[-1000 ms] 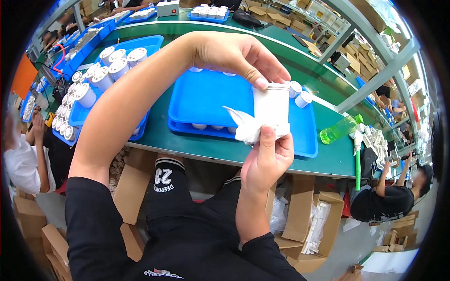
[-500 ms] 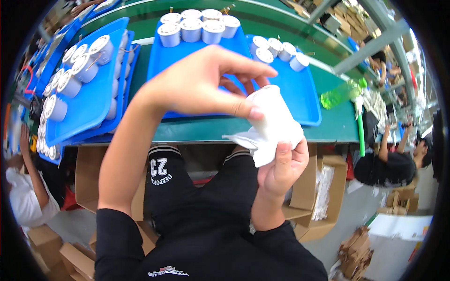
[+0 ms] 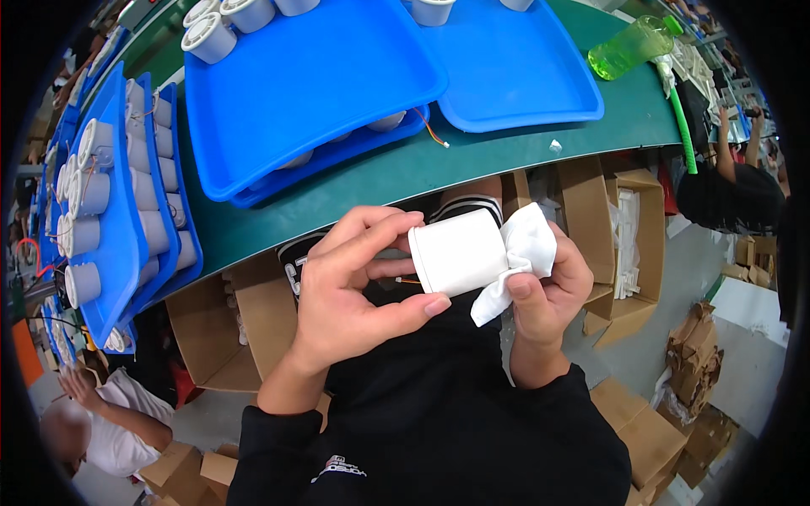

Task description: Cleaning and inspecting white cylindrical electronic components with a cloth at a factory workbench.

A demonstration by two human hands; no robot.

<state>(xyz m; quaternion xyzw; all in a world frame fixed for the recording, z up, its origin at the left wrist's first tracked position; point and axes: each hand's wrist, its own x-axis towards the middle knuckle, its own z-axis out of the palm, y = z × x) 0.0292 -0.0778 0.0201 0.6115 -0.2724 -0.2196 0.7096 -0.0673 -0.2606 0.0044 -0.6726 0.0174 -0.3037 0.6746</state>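
Observation:
A white cylindrical cup-shaped part lies on its side in the air in front of my body, its rimmed end toward the left. My left hand closes round that rimmed end with thumb and fingers. A crumpled white cloth is pinched in my right hand, against the part's other end. Below the left fingers a thin wire with a small white connector shows; where it starts is hidden.
Blue trays with similar white parts stand on the green table. More loaded trays are stacked at the left. A green bottle lies at the far right. Cardboard boxes sit below the table edge.
My view has shifted, and the trays appear higher. My left hand has come down and now grips the white part, which has turned onto its side. The cloth has moved to its right end.

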